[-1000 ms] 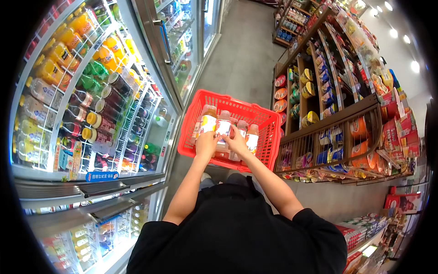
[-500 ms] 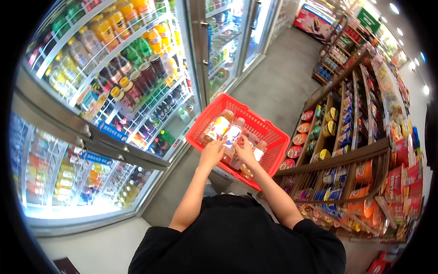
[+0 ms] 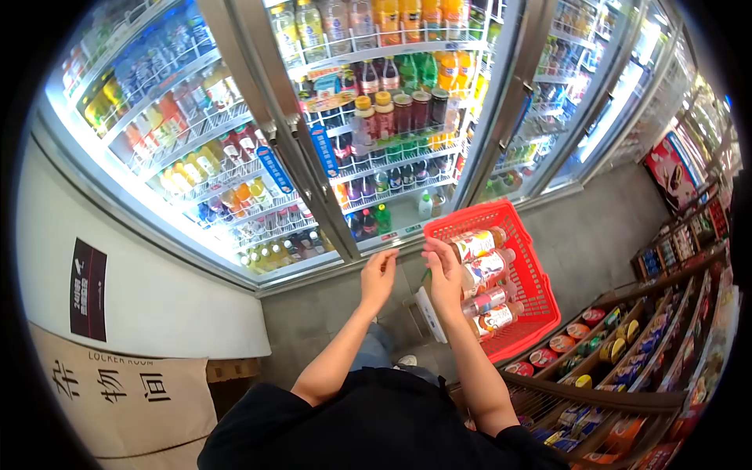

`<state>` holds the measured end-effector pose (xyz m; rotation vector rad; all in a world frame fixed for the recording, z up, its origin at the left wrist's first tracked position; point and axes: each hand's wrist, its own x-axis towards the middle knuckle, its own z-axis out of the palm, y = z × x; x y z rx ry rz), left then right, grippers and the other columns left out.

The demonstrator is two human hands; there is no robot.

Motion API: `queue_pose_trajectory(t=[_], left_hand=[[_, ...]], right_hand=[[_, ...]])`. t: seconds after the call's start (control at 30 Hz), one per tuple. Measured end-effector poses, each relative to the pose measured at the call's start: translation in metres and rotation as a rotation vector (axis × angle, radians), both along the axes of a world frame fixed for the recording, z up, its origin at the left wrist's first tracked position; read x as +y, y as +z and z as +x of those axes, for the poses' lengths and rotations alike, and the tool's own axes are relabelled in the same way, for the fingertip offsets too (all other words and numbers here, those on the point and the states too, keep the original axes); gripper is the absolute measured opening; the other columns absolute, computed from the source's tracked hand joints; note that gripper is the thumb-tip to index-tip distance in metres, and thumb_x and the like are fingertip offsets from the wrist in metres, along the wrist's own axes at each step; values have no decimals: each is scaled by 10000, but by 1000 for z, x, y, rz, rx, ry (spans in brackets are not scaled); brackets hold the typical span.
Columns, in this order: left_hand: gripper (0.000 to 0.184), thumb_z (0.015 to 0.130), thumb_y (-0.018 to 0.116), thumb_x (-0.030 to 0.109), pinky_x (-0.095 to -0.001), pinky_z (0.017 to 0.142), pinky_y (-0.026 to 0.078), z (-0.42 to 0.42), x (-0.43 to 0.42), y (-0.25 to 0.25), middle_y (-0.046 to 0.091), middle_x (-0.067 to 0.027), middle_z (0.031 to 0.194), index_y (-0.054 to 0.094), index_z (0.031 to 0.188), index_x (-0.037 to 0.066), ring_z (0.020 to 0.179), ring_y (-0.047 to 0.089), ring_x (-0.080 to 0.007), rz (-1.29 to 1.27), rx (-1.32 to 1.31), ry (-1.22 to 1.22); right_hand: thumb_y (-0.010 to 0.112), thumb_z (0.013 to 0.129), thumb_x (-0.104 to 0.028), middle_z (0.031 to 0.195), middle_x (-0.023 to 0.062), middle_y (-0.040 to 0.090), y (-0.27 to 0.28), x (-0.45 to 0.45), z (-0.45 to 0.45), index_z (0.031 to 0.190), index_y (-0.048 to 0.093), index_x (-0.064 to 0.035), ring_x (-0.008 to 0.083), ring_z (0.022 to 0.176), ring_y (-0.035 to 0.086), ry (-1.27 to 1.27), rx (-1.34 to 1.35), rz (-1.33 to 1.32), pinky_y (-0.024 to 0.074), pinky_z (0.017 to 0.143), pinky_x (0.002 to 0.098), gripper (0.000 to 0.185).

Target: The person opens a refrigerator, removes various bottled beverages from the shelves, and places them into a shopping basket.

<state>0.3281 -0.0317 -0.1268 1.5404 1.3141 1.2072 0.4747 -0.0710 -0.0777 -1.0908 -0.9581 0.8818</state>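
Left hand (image 3: 379,276) and right hand (image 3: 445,280) loose and empty, near a red basket (image 3: 539,278).
The right overlaps its rim; grey floor (image 3: 607,227) runs clear between fridge doors (image 3: 513,90) and shelves (image 3: 591,392). Inside, bottles (image 3: 489,269) lie side by side, printed labels showing.

left hand (image 3: 379,274) near the drinks fridge (image 3: 333,231), right hand (image 3: 444,274) near bottles (image 3: 487,268) in a red basket (image 3: 542,286)

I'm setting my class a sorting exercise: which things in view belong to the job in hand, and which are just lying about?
Likely part of the job: red basket; bottles in the basket.

Just around it: fridge; drinks on the fridge shelves; brown rack; black sign.
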Motion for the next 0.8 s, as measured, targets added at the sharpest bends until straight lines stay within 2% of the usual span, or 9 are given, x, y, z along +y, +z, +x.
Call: queue_pose_trajectory(t=[0.07,0.13,0.43,0.5,0.57,0.63,0.7,0.77,0.8], left_hand=[[200,951,586,121,-268,744,508,-14,10,1,675,-87,954,675,1117,54,813,646,-143,13,-34,65],[242,987,554,125,-250,800,497,-27,15,15,681,-71,1027,628,1184,6,893,635,-118,-32,-198,53],[276,995,563,185,-254,806,482,-119,65,18,670,-59,1042,607,1226,41,901,611,-112,-41,-198,260],[362,985,588,258,-260,826,466,-137,102,23,640,-59,1077,567,1277,47,921,587,-121,49,-281,298],[401,967,613,247,-276,811,490,-147,131,57,635,-82,1027,538,1295,29,877,605,-149,116,-266,377],[492,952,631,310,-298,831,496,-157,173,62,620,-92,1045,502,1325,16,878,607,-183,217,-223,462],[488,942,636,357,-309,838,495,-167,210,68,639,-111,1009,553,1274,10,874,616,-209,272,-225,526],[408,955,624,342,-303,874,473,-177,238,78,650,-89,984,621,1178,1,908,595,-171,202,-186,425],[372,950,626,368,-315,840,479,-179,244,85,655,-96,887,666,994,0,869,612,-188,182,-171,425]], right_hand=[[523,1002,-170,1109,77,647,4,15,-11,1238,584,-13,137,1002,605,73,12,-18,471,860,270,290],[491,1017,-232,1059,77,667,4,34,-26,1228,595,-14,144,972,620,144,26,-27,472,822,266,321],[447,1028,-307,1059,78,660,-7,120,-96,1215,603,-21,146,959,618,423,149,-128,479,812,271,375],[440,1025,-335,1053,78,664,-3,142,-102,1210,607,-26,148,948,621,469,152,-182,479,809,272,397],[415,1025,-360,1038,65,674,13,162,-105,1202,611,-32,139,934,629,474,93,-231,481,807,279,421],[419,1022,-364,1040,57,675,24,180,-109,1205,611,-36,132,932,632,476,88,-192,479,808,277,422],[418,1024,-363,1040,54,677,34,196,-115,1203,611,-39,128,927,634,471,77,-163,477,807,274,417],[416,1026,-360,1040,53,677,34,214,-121,1200,609,-39,129,922,636,454,101,-183,479,803,278,413],[411,1026,-356,1040,56,677,36,220,-126,1196,607,-36,136,923,637,450,94,-179,479,803,284,412]])
